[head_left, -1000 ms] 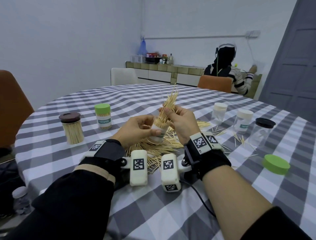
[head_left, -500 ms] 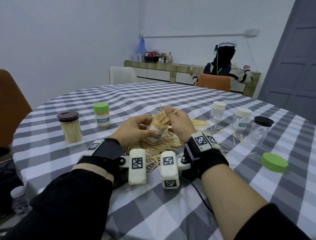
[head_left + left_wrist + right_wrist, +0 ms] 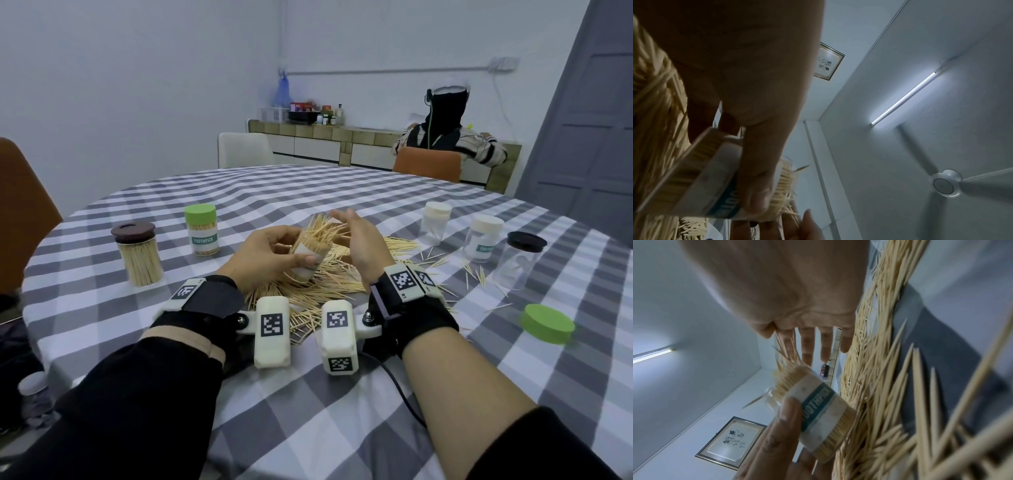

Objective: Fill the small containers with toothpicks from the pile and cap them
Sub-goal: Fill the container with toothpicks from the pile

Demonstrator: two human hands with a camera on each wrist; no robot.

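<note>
1. Your left hand [image 3: 270, 253] grips the toothpick container [image 3: 310, 258] by its label band, tilted, over the pile [image 3: 308, 294] mid-tabletop, near edge.
2. Right hand [image 3: 363, 246] is flat and open, fingers at the protruding tips, holding nothing.
3. Container's likely light, slick plastic; picks stiff but loose, so hold mid-body.

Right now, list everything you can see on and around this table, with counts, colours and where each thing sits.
held container: 1, clear with white label, tilted over the pile, toothpicks sticking out
toothpick pile: 1, pale wood, table centre
filled jars: 2, brown lid and green lid, left
near-empty jars: 3, two cream lids, one black, right
loose lid: 1, green, near right
table: 1, grey-white check cloth
chairs: 3, two orange, one white
seated person: 1, far side
left hand: grips container
right hand: open beside toothpick tips
</note>
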